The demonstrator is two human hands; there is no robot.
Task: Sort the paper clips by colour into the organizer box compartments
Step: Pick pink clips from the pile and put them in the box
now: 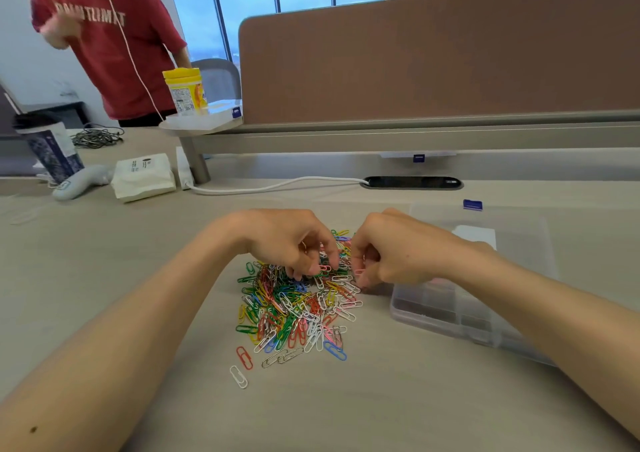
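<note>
Surface (346, 410): pale, wood-grain.

Paper clips (298, 306): mixed heap at centre frame in red, green, blue, yellow, white and pink. A red clip (244, 358) and a white clip (239, 377) lie loose at its lower left edge.

Organizer box (450, 313): clear plastic with divided compartments, just right of the heap and partly hidden by the right forearm. Its contents are unclear.

Left hand (287, 240): over the heap's upper edge, fingers curled down among the clips. Whether it holds one cannot be told.

Right hand (388, 250): beside the left, between heap and box, fingers curled, pinching a pink clip (360, 272).

Upper left: yellow-lidded jar (185, 91), lidded cup (52, 150), white packet (143, 176), person in a red T-shirt (107, 36).
</note>
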